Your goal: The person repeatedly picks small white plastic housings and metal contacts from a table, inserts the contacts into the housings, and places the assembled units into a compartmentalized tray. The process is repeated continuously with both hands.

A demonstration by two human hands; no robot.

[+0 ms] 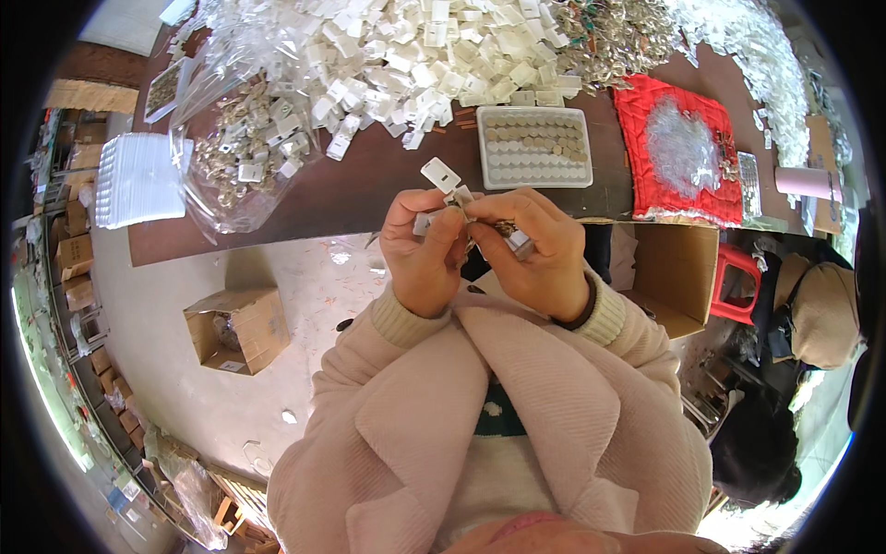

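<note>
My left hand (423, 251) and my right hand (535, 249) are raised together close to my chest, fingertips meeting. Between them they pinch a small white plastic piece (441, 174) that sticks up above the fingers, along with a small grey part (518, 242) and some dark metal bits under my right fingers. Both hands hover over the near edge of the brown table (369, 185). A white tray (535, 147) of small round metal parts lies just beyond my right hand.
A heap of white plastic pieces (434, 46) covers the far table, with a clear bag (245, 148) of parts at left. A red cloth (678, 152) lies right. Cardboard boxes (238, 328) (669, 277) stand on the floor, and a red stool (738, 282).
</note>
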